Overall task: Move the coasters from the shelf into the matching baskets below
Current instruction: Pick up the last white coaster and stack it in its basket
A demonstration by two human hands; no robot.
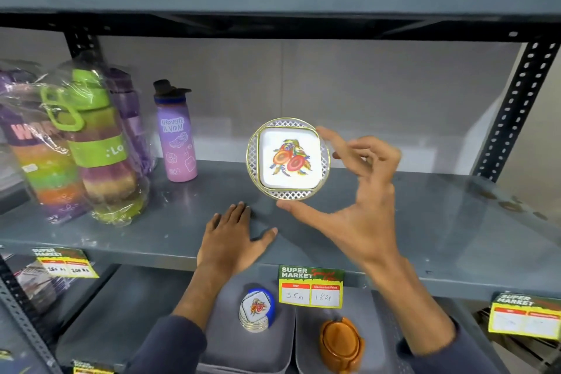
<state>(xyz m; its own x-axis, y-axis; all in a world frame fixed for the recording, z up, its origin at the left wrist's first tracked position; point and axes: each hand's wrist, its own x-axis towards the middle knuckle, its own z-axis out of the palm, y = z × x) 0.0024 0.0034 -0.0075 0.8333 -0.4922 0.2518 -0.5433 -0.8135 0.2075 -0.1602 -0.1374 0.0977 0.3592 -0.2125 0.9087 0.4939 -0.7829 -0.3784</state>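
Note:
A round white coaster (pixel 288 158) with a gold rim and a red flower print stands upright above the grey shelf (pixel 440 215). My right hand (pixel 361 191) pinches it between thumb below and fingertips at its upper right edge. My left hand (pixel 232 237) rests flat on the shelf, palm down, just left of and below the coaster. Under the shelf, a grey basket (pixel 230 352) holds a stack of matching floral coasters (pixel 256 311). The grey basket to its right (pixel 306 343) holds brown wooden coasters (pixel 341 343).
Wrapped colourful bottles (pixel 91 146) and a purple bottle (pixel 177 133) stand on the shelf's left. A price tag (pixel 311 287) hangs from the shelf edge over the baskets. A perforated upright (pixel 516 112) stands at the right. An upper shelf carries boxes.

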